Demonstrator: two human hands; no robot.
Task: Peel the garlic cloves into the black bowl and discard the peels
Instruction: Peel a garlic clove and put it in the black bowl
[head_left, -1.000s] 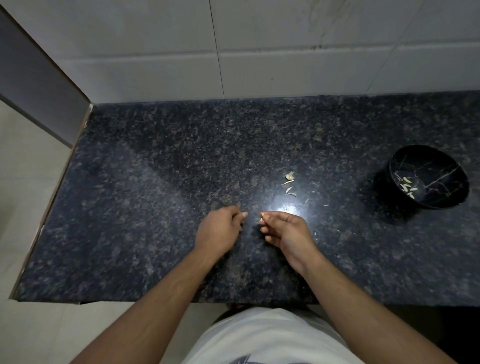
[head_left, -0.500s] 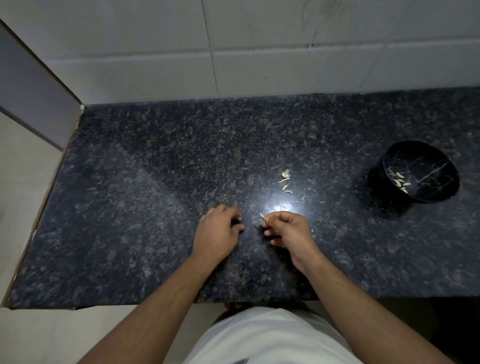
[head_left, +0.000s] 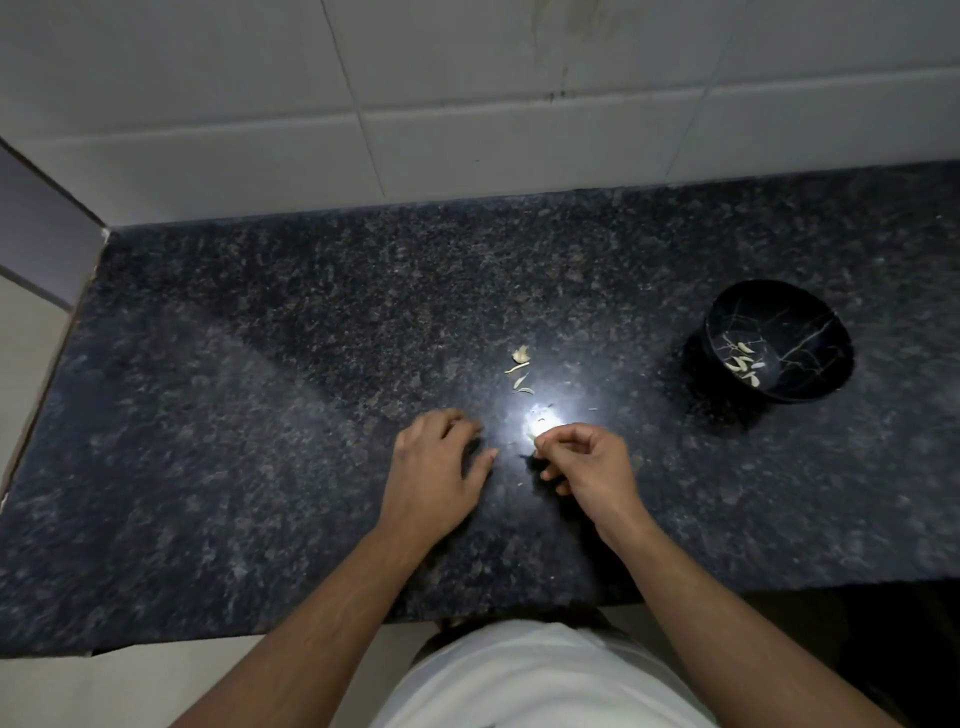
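1. My right hand (head_left: 587, 467) curls, thumb and forefinger pinching a small garlic clove (head_left: 535, 438).
2. My left hand (head_left: 436, 467) rests palm-down on the granite counter (head_left: 234, 441), fingers loosely bent, holding nothing.
3. Peel scraps (head_left: 519, 369) lie at twelve o'clock.
4. The black bowl (head_left: 776, 345) with peeled cloves (head_left: 745, 364) sits at two o'clock, well apart.

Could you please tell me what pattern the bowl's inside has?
Black bowl with thin pale marble-like veins, head view.
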